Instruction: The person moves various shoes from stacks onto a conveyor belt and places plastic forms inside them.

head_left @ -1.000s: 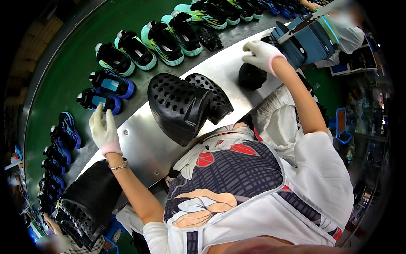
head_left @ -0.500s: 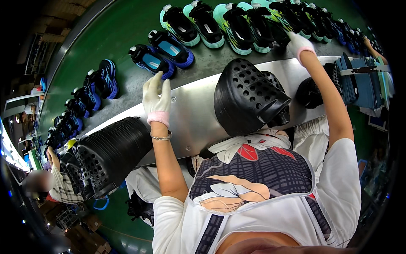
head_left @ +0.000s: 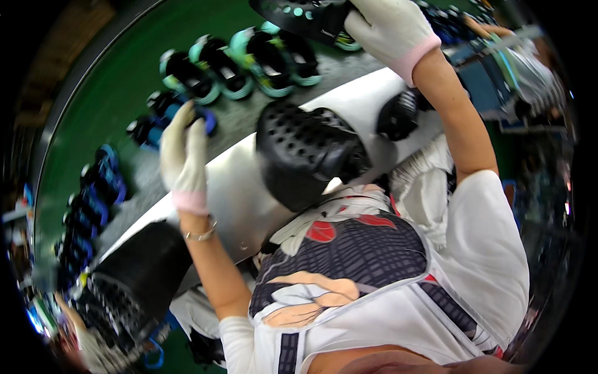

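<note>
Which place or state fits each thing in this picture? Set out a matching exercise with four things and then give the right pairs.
Things:
1. right hand
2. left hand
3. black perforated basket
4. blue shoes

Places or states:
A. lying on the silver table, near the person's chest
B. raised open, holding nothing
C. lined up on the green belt at far left
D. gripping a black shoe at the top edge

Pairs: 1-D, 2-B, 3-A, 4-C

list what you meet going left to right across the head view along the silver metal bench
black perforated plastic basket → white-gloved left hand → black perforated plastic moulded piece → small round black knob-like object → white-gloved right hand
</note>
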### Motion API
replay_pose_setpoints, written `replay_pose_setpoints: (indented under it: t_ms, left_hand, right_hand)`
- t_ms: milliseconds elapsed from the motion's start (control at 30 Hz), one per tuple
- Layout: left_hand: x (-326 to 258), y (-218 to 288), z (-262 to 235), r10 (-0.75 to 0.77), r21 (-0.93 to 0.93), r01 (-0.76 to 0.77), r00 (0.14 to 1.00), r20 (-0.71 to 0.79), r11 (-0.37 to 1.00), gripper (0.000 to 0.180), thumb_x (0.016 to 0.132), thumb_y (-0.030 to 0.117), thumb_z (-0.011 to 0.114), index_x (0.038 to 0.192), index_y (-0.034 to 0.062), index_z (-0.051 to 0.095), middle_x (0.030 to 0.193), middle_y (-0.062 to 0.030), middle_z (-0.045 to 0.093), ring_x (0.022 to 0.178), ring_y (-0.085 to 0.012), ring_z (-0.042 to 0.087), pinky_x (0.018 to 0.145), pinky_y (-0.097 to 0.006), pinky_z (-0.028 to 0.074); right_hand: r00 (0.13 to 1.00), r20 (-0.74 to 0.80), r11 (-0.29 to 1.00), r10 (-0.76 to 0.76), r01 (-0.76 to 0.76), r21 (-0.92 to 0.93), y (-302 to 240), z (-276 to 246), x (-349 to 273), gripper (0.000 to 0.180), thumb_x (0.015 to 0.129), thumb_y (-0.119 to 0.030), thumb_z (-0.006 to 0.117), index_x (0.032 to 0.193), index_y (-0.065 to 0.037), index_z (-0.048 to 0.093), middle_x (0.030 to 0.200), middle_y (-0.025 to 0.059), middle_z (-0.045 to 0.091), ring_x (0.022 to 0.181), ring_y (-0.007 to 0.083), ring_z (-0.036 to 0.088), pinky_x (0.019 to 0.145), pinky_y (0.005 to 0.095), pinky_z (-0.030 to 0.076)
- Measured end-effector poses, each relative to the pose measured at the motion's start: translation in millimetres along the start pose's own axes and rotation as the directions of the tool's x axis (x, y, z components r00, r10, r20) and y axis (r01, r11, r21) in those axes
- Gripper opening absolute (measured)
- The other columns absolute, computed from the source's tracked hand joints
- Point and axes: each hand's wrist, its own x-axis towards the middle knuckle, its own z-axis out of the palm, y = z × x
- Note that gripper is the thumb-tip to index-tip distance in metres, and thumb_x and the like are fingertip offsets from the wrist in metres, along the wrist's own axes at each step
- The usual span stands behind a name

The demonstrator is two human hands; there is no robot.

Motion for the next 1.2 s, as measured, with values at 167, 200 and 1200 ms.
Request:
replay_pose_setpoints:
  t_ms: [167, 200, 1200]
  left_hand:
    - [-18.2, -33.1, -2.7, -0.257, -0.064, 0.257, 0.966, 0.005, 0.964, 0.034, 0.094, 0.013, 0.056, 0.125, 0.0001, 0.057, 0.115, -0.0094, 0.060, 0.094, -0.0119, 0.059, 0.079, -0.023, 0.048]
    - [-19.7, -34.8, -2.7, -0.280, -0.033, 0.280, 0.960, -0.008, 0.960, 0.035, 0.094, 0.013, 0.056, 0.126, -0.0004, 0.057, 0.115, -0.0097, 0.060, 0.094, -0.0118, 0.059, 0.079, -0.023, 0.048]
    - [119.3, -98.2, -100.3, -0.047, 0.739, -0.044, 0.994, 0.102, 0.672, 0.046, 0.083, 0.050, 0.057, 0.120, 0.0241, 0.065, 0.116, -0.0098, 0.066, 0.106, -0.0320, 0.061, 0.092, -0.036, 0.047]
  right_hand:
    - [0.945, 0.012, 0.918, 0.327, -0.314, -0.243, 57.4, -22.0, -85.0, 0.034, 0.085, -0.016, 0.046, 0.117, -0.015, 0.058, 0.095, 0.0166, 0.065, 0.084, 0.0341, 0.063, 0.075, 0.0431, 0.051]
    - [0.898, 0.089, 0.864, 0.431, -0.382, -0.328, 70.3, -21.6, -106.8, 0.035, 0.085, -0.015, 0.046, 0.118, -0.017, 0.056, 0.097, 0.0151, 0.065, 0.086, 0.0346, 0.063, 0.076, 0.0429, 0.051]
    - [0.707, 0.441, 0.776, 0.553, -0.630, 0.038, 105.2, 24.8, -226.7, 0.044, 0.088, -0.016, 0.060, 0.131, -0.005, 0.051, 0.137, 0.0137, 0.046, 0.124, 0.0255, 0.049, 0.102, 0.0330, 0.041]
